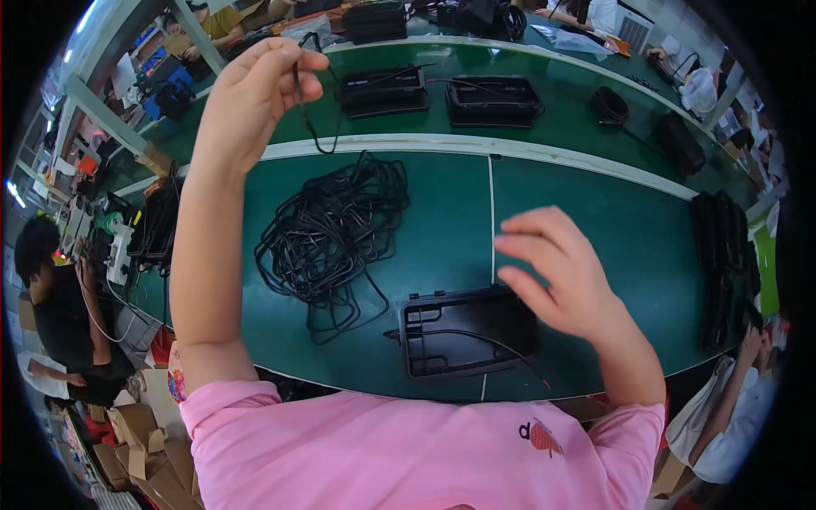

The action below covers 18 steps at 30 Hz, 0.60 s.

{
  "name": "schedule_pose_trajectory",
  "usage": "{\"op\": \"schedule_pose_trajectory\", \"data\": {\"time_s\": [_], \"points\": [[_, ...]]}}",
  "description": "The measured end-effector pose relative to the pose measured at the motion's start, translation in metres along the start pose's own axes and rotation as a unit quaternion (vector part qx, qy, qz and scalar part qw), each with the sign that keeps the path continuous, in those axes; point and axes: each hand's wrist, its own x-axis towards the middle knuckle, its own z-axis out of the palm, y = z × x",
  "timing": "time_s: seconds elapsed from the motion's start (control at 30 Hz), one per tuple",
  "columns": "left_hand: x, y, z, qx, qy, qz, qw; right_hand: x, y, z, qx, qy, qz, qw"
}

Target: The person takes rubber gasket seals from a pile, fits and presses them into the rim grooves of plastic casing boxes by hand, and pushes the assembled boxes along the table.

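Note:
My left hand is raised at the upper left, its fingers pinched on a thin black sealing ring that hangs down as a narrow loop. Below it, a tangled pile of similar black rings lies on the green work table. An open black plastic box rests in front of me, with a black cable running through its left wall and across its inside to a red-tipped end. Over the box's right side hovers my right hand, fingers apart and holding nothing.
Beyond a pale rail, a green belt carries black boxes, a coiled cable and another dark box. Stacked black boxes line the table's right edge. Other people work at left, right and far side; cardboard boxes stand lower left.

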Motion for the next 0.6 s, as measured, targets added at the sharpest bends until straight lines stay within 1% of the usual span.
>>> {"op": "schedule_pose_trajectory", "data": {"time_s": [0.07,0.1,0.17,0.23,0.27,0.3,0.33,0.37,0.4,0.43,0.47,0.5,0.53,0.57,0.6], "points": [[-0.001,0.015,0.010,-0.046,-0.071,0.006,0.996,0.019,0.019,0.011,0.021,0.079,0.039,0.996],[-0.003,0.017,0.018,-0.048,-0.078,0.007,0.996,0.030,0.025,0.018,0.031,0.113,0.069,0.991],[-0.008,0.018,0.038,-0.183,-0.195,0.010,0.963,0.053,0.030,0.031,0.105,0.156,0.127,0.974],[-0.018,0.016,0.057,-0.227,-0.215,-0.012,0.950,0.063,0.036,0.046,0.225,0.155,0.179,0.945],[-0.024,0.014,0.063,-0.253,-0.216,-0.025,0.943,0.065,0.036,0.051,0.237,0.155,0.216,0.935],[-0.028,0.009,0.067,-0.281,-0.223,-0.041,0.933,0.064,0.042,0.052,0.235,0.156,0.218,0.934],[-0.032,0.006,0.068,-0.300,-0.228,-0.060,0.924,0.063,0.049,0.052,0.345,0.078,0.260,0.899],[-0.037,0.004,0.069,-0.318,-0.232,-0.079,0.916,0.060,0.053,0.051,0.448,-0.002,0.295,0.844],[-0.040,0.002,0.066,-0.325,-0.231,-0.092,0.913,0.055,0.049,0.040,0.465,-0.026,0.315,0.827],[-0.045,0.002,0.063,-0.325,-0.231,-0.093,0.913,0.051,0.046,0.029,0.445,-0.043,0.341,0.827],[-0.049,0.001,0.060,-0.293,-0.214,-0.109,0.926,0.045,0.044,0.019,0.424,-0.061,0.367,0.826],[-0.053,0.001,0.058,-0.260,-0.195,-0.125,0.937,0.037,0.040,0.015,0.416,-0.031,0.357,0.836],[-0.057,0.002,0.056,-0.199,-0.165,-0.151,0.954,0.030,0.043,0.008,0.416,-0.036,0.346,0.841],[-0.061,0.003,0.057,-0.200,-0.164,-0.153,0.954,0.023,0.044,0.000,0.416,-0.041,0.335,0.845],[-0.063,0.004,0.060,-0.122,-0.157,-0.173,0.965,0.019,0.042,-0.008,0.417,-0.046,0.329,0.846]]}}
